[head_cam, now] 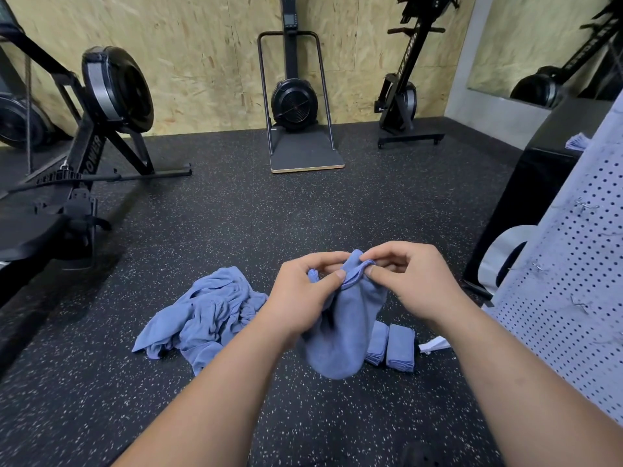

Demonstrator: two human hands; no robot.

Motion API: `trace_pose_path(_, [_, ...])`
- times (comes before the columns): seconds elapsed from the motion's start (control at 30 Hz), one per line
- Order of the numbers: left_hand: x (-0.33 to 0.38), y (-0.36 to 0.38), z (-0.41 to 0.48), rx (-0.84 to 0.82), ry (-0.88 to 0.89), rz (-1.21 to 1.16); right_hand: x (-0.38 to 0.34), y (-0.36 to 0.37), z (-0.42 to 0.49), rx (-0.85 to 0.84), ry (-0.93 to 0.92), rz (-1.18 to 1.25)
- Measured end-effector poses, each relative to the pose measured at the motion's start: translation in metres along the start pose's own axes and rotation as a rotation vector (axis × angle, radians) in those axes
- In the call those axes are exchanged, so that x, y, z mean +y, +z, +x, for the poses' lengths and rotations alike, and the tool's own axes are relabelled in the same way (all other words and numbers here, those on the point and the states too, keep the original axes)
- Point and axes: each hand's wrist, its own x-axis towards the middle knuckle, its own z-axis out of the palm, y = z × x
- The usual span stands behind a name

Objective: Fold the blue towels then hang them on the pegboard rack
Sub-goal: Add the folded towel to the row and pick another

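Left hand and right hand, pinch-gripped on blue towel, over speckled rubber floor before chipboard wall

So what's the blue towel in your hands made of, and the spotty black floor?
The blue towel looks like soft, matte cloth, maybe microfibre: it droops and has a stitched hem. The floor looks like matte black rubber matting with pale flecks, probably.

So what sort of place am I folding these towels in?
Most likely a gym: a rowing machine stands on the left, another air rower is stored upright against the chipboard wall, and the floor is speckled black rubber flooring.
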Motion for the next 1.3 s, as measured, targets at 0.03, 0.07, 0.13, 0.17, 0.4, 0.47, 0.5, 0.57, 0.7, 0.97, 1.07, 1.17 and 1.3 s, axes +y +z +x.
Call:
trace_pose_path(0.03, [0.001, 0.001, -0.001, -0.013, 0.015, 0.004, -0.001, 0.0, -0.001, 0.0, -0.001, 0.009])
trace_pose_path(0.07, [0.002, 0.002, -0.002, -0.024, 0.031, 0.018, -0.002, 0.0, -0.001, -0.001, -0.003, 0.016])
trace_pose_path(0.13, [0.002, 0.003, -0.004, -0.034, 0.059, 0.058, -0.003, 0.001, -0.001, -0.006, -0.008, 0.025])
trace_pose_path(0.17, [0.002, 0.003, -0.004, -0.033, 0.068, 0.075, -0.003, 0.001, -0.001, -0.012, -0.011, 0.029])
trace_pose_path(0.4, [-0.003, 0.002, -0.001, 0.032, 0.142, 0.236, 0.002, 0.003, 0.002, -0.022, 0.019, 0.051])
trace_pose_path(0.47, [-0.007, 0.002, 0.0, 0.042, 0.171, 0.301, 0.005, 0.004, 0.002, -0.031, 0.021, 0.01])
trace_pose_path(0.5, [-0.008, 0.002, -0.001, 0.039, 0.182, 0.321, 0.005, 0.004, 0.002, -0.051, 0.003, -0.041])
trace_pose_path(0.57, [-0.009, 0.001, -0.002, 0.028, 0.218, 0.349, 0.006, 0.003, 0.0, -0.083, -0.064, -0.205])
trace_pose_path(0.7, [-0.011, -0.008, 0.002, 0.09, 0.281, 0.426, 0.009, -0.001, 0.001, -0.012, -0.093, -0.27])
trace_pose_path(0.97, [-0.014, -0.059, 0.016, 0.687, -0.121, 0.311, 0.032, -0.036, 0.01, 0.321, 0.139, 0.138])
trace_pose_path(1.07, [-0.008, -0.064, 0.013, 0.603, -0.087, 0.244, 0.045, -0.042, 0.013, 0.299, 0.228, 0.139])
trace_pose_path(1.17, [-0.004, -0.064, 0.008, 0.351, 0.008, 0.218, 0.06, -0.048, 0.018, 0.331, 0.31, 0.158])
trace_pose_path(1.3, [-0.018, -0.08, 0.009, -0.023, -0.052, 0.397, 0.07, -0.054, 0.019, 0.426, 0.324, 0.15])
